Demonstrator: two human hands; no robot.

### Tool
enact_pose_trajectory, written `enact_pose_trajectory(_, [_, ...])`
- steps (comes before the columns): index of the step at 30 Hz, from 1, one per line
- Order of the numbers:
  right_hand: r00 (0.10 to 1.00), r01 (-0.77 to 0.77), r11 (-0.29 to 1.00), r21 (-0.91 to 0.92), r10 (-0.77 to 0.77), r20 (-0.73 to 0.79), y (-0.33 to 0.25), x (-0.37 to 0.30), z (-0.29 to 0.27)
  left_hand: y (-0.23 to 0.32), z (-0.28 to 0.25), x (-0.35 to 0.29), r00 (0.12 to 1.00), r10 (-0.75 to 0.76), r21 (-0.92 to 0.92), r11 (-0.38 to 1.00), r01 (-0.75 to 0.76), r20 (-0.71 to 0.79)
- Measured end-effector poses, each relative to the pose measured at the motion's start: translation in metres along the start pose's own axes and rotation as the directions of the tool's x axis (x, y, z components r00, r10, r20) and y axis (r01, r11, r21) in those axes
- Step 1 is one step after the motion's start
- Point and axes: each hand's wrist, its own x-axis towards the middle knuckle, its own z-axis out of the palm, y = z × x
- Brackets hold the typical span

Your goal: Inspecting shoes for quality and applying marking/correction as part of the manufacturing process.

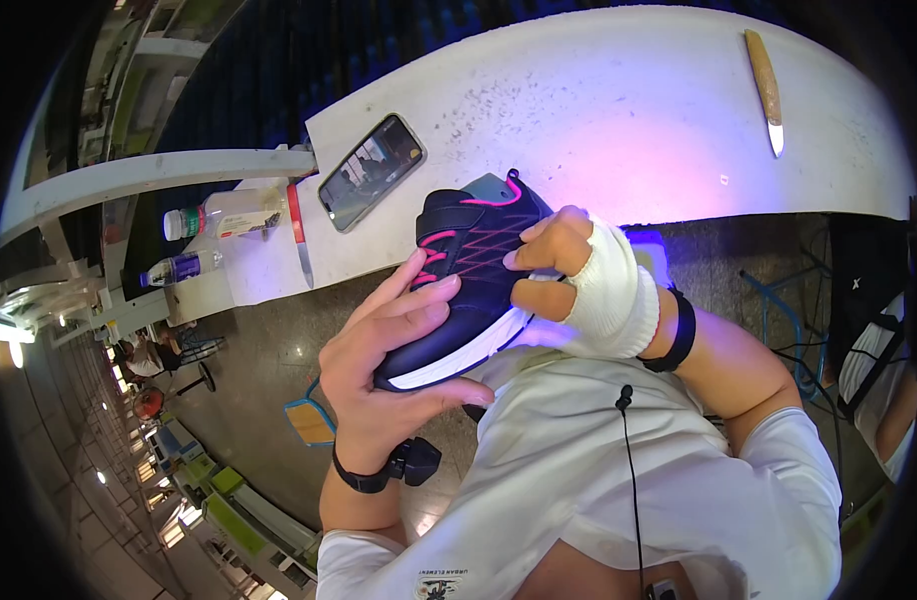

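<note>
A black sneaker (pixel 469 265) with pink laces and pink stitching is held up over my lap, in front of the table's near edge. My left hand (pixel 384 345) wraps round its toe end, fingers over the upper and thumb along the white sole (pixel 459 355). Curled against the shoe's right side are the bent fingers of my right hand (pixel 569 265), which wears a white fingerless glove (pixel 619 290). The palm side of that hand is hidden. A grey-green piece (pixel 489 190) shows in the shoe's opening, beside the pink-edged heel loop.
On the white table (pixel 579 90) lie a phone (pixel 373 172) and a wooden-handled knife (pixel 766 90) at the far right. A red-handled knife (pixel 300 235) is at the left edge, near two plastic bottles (pixel 239 212). A stool (pixel 311 420) stands on the floor at left.
</note>
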Motion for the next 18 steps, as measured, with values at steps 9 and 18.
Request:
enact_pose_trajectory(9, [0.963, -0.268, 0.963, -0.033, 0.268, -0.004, 0.012, 0.001, 0.01, -0.021, -0.012, -0.01, 1.0, 0.013, -0.109, 0.994, -0.013, 0.003])
enact_pose_trajectory(18, [0.997, -0.035, 0.996, -0.08, 0.04, 0.061, 0.016, -0.009, 0.046, -0.017, -0.037, 0.003, 0.795, -0.565, 0.179, 0.825, 0.536, 0.223])
